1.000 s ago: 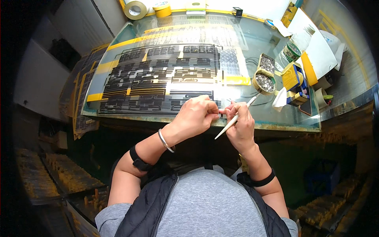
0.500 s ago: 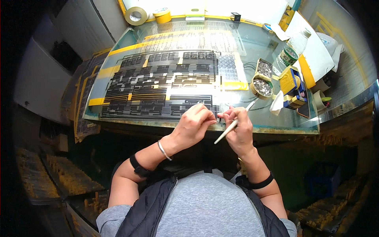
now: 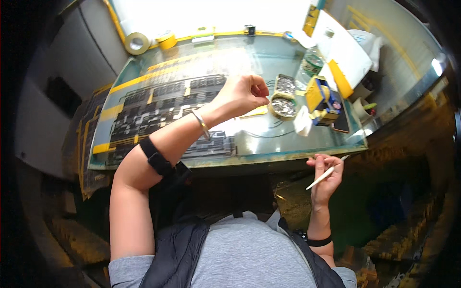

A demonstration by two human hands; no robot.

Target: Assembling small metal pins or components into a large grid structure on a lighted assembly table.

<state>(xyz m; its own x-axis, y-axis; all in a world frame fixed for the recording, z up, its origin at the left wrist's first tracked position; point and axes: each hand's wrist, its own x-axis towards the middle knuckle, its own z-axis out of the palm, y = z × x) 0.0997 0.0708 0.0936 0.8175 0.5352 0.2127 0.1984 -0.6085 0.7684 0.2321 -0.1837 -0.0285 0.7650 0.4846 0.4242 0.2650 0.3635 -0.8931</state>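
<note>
My left hand (image 3: 244, 96) is stretched out over the glass table, its fingers pinched together just left of a round tin (image 3: 283, 114) of small silvery bits. Whatever lies between those fingertips, if anything, is too small to make out. At the table's near right edge, my right hand (image 3: 328, 177) grips a slim white pen-shaped tool (image 3: 318, 180) that slants across the fingers. Under my left forearm lies a film sheet (image 3: 137, 113) printed with black line patterns, with yellow tape strips (image 3: 110, 112) along its left side.
A rectangular tin (image 3: 285, 85) of similar bits touches the round one. To the right stand a clear bottle (image 3: 313, 62), a yellow and blue tape dispenser (image 3: 321, 98) and a crumpled white tissue (image 3: 302, 121). Tape rolls (image 3: 137, 43) sit at the far left.
My left hand has gone forward and right from the sheet's near edge toward the tins. The right hand, still with the white tool, has drawn away to the right. The view has shifted.
</note>
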